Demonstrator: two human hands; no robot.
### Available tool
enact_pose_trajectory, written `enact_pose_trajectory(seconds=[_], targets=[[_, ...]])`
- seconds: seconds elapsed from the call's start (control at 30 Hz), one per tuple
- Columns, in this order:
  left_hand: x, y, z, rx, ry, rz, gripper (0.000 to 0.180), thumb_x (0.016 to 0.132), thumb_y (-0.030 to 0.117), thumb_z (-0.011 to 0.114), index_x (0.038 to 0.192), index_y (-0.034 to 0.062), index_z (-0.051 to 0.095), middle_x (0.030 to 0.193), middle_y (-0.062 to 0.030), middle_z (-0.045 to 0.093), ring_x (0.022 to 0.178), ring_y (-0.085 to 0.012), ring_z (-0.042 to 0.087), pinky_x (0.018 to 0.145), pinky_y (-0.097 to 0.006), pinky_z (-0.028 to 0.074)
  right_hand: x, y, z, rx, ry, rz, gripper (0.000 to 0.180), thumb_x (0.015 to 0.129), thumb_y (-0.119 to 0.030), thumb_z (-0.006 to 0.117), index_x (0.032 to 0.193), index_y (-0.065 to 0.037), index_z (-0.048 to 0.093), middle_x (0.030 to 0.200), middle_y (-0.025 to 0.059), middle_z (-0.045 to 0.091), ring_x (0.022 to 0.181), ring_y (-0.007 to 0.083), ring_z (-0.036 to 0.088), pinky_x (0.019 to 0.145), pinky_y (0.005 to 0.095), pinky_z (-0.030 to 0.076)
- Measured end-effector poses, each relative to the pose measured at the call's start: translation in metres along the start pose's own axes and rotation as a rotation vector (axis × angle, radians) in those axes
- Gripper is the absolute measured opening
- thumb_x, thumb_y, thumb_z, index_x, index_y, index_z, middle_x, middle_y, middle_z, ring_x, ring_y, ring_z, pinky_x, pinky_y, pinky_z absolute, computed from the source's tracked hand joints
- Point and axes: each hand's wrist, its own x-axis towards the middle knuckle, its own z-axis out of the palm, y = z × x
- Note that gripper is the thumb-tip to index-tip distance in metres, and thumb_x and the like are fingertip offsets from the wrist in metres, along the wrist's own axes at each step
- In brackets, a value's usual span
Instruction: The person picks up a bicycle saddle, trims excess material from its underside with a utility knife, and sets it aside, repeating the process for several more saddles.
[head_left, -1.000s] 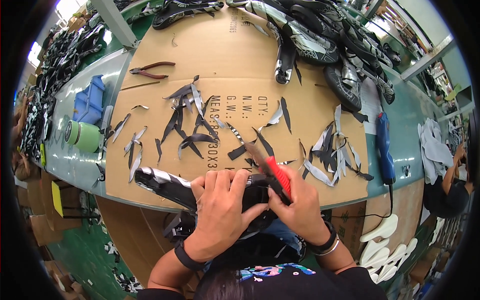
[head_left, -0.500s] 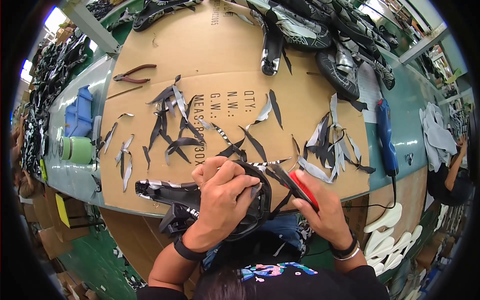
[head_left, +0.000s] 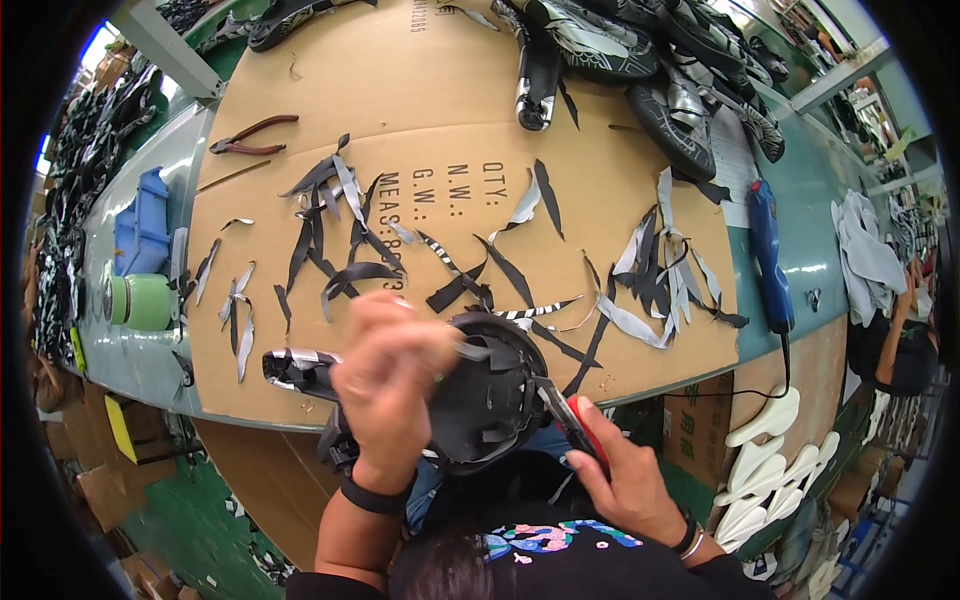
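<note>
A black bicycle saddle (head_left: 505, 390) lies underside up at the table's front edge, its nose with silver patches (head_left: 290, 368) pointing left. My right hand (head_left: 635, 480) is closed round a red and black utility knife (head_left: 575, 425); the blade end is at the saddle's right rim. Over the saddle's middle is my left hand (head_left: 385, 375), its fingers curled but smeared by motion. Something thin and greyish shows by its fingertips, too blurred to name. Black and grey cut strips (head_left: 330, 225) lie scattered beyond the hands, with another pile of strips (head_left: 655, 270) on the right.
Red-handled pliers (head_left: 255, 135) rest at the far left of the cardboard sheet (head_left: 400, 80). A blue corded tool (head_left: 765, 255) stands right. Several saddles (head_left: 675, 125) are heaped at the back. A green jar (head_left: 140, 300) and blue bin (head_left: 143, 225) stand left. Another person (head_left: 900, 330) is at far right.
My left hand has lifted and moved left, uncovering the saddle's underside. The knife has come down and left to the saddle's rim. The view has shifted slightly.
</note>
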Motion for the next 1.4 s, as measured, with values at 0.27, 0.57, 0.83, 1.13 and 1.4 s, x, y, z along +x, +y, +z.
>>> enact_pose_trajectory(seconds=[0.27,0.57,0.83,1.13,1.4], targets=[[0.024,0.024,-0.025,0.852,-0.766,-0.181,0.06,0.069,0.022,0.083,0.119,0.0018,0.057,0.095,-0.0127,0.065,0.092,-0.0298,0.063,0.085,-0.038,0.048,-0.017,0.001,-0.002,-0.169,0.015,-0.011,0.059,0.085,-0.012,0.069,0.139,-0.008,0.048,0.081,0.013,0.063,0.06,0.0312,0.062,0.052,0.0365,0.049],[0.029,0.029,-0.068,0.354,-0.442,-0.66,0.041,0.084,0.012,0.067,0.121,-0.0038,0.058,0.102,-0.0079,0.068,0.088,-0.0146,0.064,0.079,-0.029,0.052,0.063,0.006,-0.006,-0.044,0.066,-0.268,0.053,0.086,-0.011,0.068,0.137,-0.012,0.052,0.092,0.0098,0.068,0.065,0.0262,0.06,0.055,0.0338,0.049],[0.029,0.027,-0.069,0.18,-0.313,-0.834,0.038,0.083,0.01,0.067,0.117,-0.0045,0.06,0.101,-0.0095,0.068,0.087,-0.0139,0.064,0.078,-0.029,0.053,0.092,-0.007,-0.006,-0.161,-0.166,-0.216,0.055,0.085,-0.009,0.069,0.137,-0.01,0.05,0.098,0.0126,0.067,0.069,0.027,0.063,0.056,0.034,0.049],[0.004,0.033,-0.056,0.086,-0.137,-0.772,0.035,0.083,0.007,0.067,0.116,-0.0046,0.061,0.099,-0.0058,0.067,0.086,-0.012,0.061,0.078,-0.026,0.049,0.057,0.001,0.019,-0.006,-0.157,-0.171,0.066,0.088,-0.011,0.065,0.146,-0.007,0.034,0.088,0.0198,0.064,0.07,0.0406,0.062,0.06,0.0449,0.05],[-0.061,0.041,-0.028,0.177,0.145,-0.515,0.035,0.087,0.006,0.069,0.118,-0.0057,0.057,0.104,-0.0094,0.066,0.093,-0.0142,0.06,0.085,-0.028,0.047,0.01,-0.015,0.021,0.183,-0.237,0.098,0.064,0.093,-0.012,0.062,0.146,-0.006,0.027,0.1,0.0283,0.064,0.084,0.0463,0.064,0.071,0.0447,0.051]])
